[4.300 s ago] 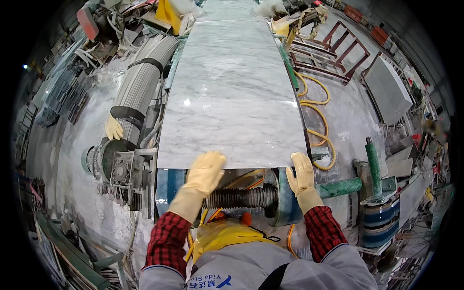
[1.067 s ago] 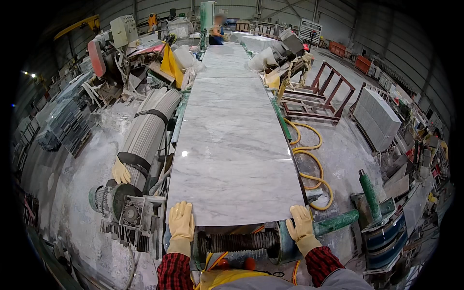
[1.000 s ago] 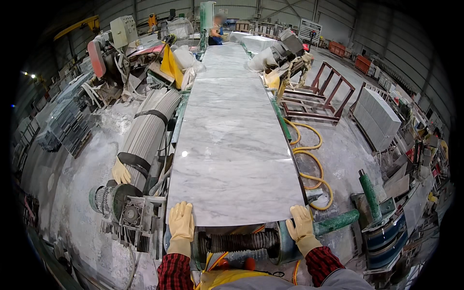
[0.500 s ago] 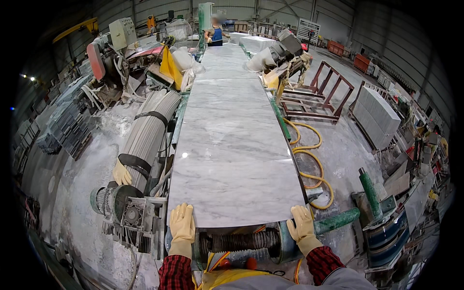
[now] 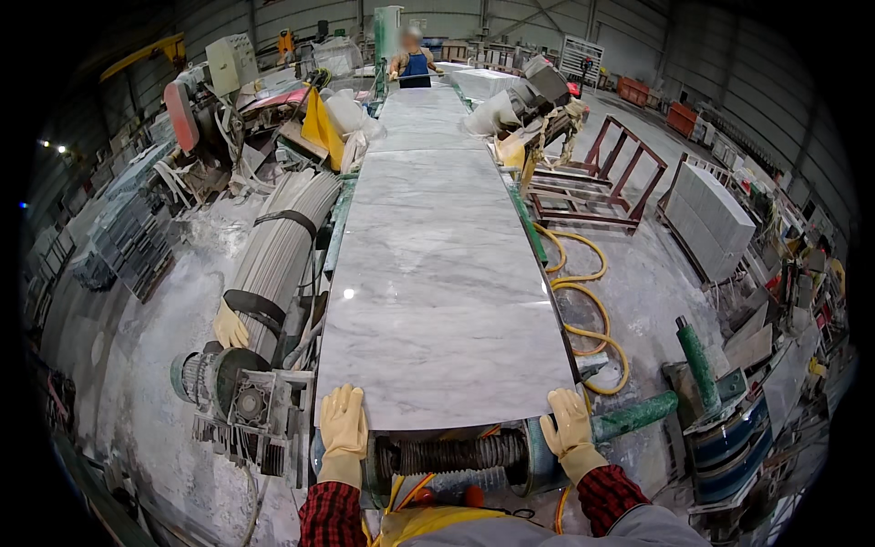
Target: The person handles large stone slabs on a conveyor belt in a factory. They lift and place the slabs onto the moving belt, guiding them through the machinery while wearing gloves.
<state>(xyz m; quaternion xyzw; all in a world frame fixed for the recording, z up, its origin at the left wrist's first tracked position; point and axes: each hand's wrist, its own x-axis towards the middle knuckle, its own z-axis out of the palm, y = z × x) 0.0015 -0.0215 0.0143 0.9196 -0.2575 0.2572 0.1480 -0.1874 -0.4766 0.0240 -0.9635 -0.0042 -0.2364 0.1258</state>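
A polished white marble slab with grey veins (image 5: 447,301) lies flat before me, close to my waist. My left hand (image 5: 344,424), in a cream rubber glove, rests on its near left corner with the fingers stretched forward. At the near right corner is my right hand (image 5: 570,424), gloved alike, fingertips at the slab's edge and fingers extended. Neither hand is wrapped round anything. Beyond a thin seam, another marble slab (image 5: 428,118) continues the same surface away from me. Below the near edge, a dark ribbed roller (image 5: 453,455) shows between my hands.
A motor (image 5: 214,383) and a strapped bundle of long grey strips (image 5: 287,237) stand left, with a spare glove (image 5: 230,326) on them. Yellow hose (image 5: 606,319) loops along the right floor beside a red metal frame (image 5: 592,182). A co-worker (image 5: 416,64) stands at the far end.
The co-worker at the far end has shifted slightly and stands more upright. Both my hands stay in place on the slab's near corners.
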